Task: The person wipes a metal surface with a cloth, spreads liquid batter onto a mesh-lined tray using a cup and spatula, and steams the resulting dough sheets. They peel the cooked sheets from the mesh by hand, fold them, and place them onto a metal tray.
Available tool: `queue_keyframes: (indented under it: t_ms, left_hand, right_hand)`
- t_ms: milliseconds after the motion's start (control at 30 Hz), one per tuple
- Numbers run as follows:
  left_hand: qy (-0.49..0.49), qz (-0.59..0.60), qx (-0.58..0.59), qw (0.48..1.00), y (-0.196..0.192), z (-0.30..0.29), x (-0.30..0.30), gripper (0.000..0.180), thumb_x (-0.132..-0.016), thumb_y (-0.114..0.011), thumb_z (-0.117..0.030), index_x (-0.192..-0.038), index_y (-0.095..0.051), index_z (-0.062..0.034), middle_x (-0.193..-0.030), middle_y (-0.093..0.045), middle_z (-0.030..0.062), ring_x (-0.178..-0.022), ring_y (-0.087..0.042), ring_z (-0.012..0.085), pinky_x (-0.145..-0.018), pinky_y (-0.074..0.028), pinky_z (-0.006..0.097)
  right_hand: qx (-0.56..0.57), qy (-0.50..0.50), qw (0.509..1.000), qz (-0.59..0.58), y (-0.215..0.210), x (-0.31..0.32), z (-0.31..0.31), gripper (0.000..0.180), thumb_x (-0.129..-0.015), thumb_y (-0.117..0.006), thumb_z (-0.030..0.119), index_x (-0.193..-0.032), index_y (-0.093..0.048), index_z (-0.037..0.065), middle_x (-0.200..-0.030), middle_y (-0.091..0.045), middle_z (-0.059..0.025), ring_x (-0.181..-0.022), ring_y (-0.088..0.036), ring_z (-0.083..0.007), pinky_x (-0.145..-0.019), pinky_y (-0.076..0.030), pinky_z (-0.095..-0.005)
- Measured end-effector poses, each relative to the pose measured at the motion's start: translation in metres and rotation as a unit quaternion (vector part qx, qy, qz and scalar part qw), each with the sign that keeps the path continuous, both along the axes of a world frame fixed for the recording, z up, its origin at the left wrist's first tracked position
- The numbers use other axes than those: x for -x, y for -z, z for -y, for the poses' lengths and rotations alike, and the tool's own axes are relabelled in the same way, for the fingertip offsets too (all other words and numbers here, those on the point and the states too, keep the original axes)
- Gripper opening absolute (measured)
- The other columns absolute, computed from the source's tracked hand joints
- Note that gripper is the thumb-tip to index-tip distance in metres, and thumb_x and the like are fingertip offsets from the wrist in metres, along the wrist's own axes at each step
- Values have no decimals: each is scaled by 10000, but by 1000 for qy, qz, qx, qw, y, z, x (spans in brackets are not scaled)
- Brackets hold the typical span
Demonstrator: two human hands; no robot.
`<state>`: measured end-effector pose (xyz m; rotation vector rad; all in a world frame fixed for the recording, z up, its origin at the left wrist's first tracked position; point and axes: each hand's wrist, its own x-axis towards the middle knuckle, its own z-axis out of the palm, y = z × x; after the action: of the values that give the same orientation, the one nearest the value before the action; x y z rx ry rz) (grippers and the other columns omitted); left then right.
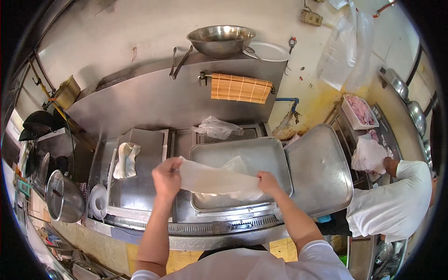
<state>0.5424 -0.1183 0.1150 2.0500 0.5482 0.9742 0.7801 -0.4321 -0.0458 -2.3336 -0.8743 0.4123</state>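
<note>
A thin, whitish, limp sheet is stretched between my hands; I cannot tell whether it is dough, cloth or plastic. My left hand is closed on its left end, and my right hand pinches the right end. Below it lies a rectangular metal tray on the steel counter. More pale, thin material shows behind the sheet, over the tray, partly hidden. To the left, a folded off-white piece rests on a flat steel surface.
Another metal tray overlaps the right side. A crumpled plastic bag lies behind. On the back ledge are a steel bowl and tongs; a bamboo mat hangs below. At right, a person works beside a meat container.
</note>
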Motion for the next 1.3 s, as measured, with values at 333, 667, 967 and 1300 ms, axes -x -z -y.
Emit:
queue_keyframes:
  t_ms: [333, 667, 967, 1300]
  left_hand:
    - [97, -28, -101, 990, -31, 37, -27, 356, -714, -620, 145, -998, -773, -8, -977, -780, 166, -909, -773, 280, -856, -615, 357]
    - [152, -344, -255, 891, 204, 51, 0, 252, -941, -591, -292, -889, -784, -138, -973, -756, 157, -872, -726, 405, -843, -589, 506]
    - [172, -105, -13, 979, 46, 91, -59, 132, -868, -683, -61, -969, -767, -42, -1015, -758, 177, -939, -737, 384, -828, -606, 446]
    - [3, -4, 4, 1000, -33, 25, -21, 397, -718, -606, 138, -1018, -789, -46, -1048, -778, 167, -952, -769, 316, -845, -625, 392]
  right_hand:
    - [-191, 34, 981, 8, 16, 64, -64, 193, -872, -631, 73, -1015, -729, -11, -964, -744, -250, -989, -719, -413, -901, -565, -461]
    - [84, -60, 984, 144, 28, 45, -5, 275, -826, -665, 88, -1082, -718, 3, -1124, -720, -209, -1074, -678, -402, -1010, -535, -468]
    - [-252, -51, 966, 4, -79, 67, -89, 243, -856, -622, -4, -1072, -734, -10, -1037, -756, -186, -966, -725, -337, -888, -572, -400]
    - [23, 37, 999, 6, 30, -3, 10, 245, -829, -592, 26, -1033, -724, 4, -911, -717, -234, -897, -720, -366, -805, -555, -447]
